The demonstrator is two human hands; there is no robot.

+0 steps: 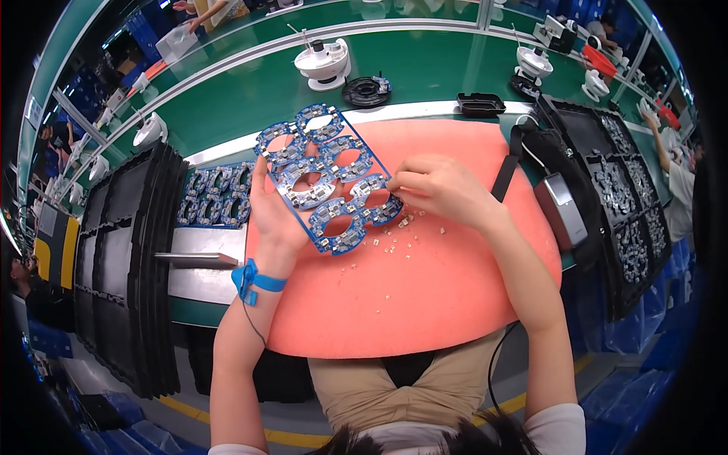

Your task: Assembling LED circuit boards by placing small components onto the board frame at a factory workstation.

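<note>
Left grip (271,208) holding board (309,199); right grip (444,188) pinching its edge; bits (403,223) on pink pad (440,296); black trays (139,262) flanking

Lighting: bright, even; pale reflections on green tabletop (425,68), upper centre; faint, soft shadows on pink mat (447,296). Focus: circuit board (329,182) fairly crisp, centre; rim softer. Distortion: bowed edges, black corners.

1. A circuit panel (324,176) is between left hand (273,208) and right hand (441,186), over a foam mat (440,296).
2. Small pieces (403,223) lie on the mat.
3. Left lie a second panel (215,201), then stacked trays (125,201); right, a parts tray (569,123).
</note>
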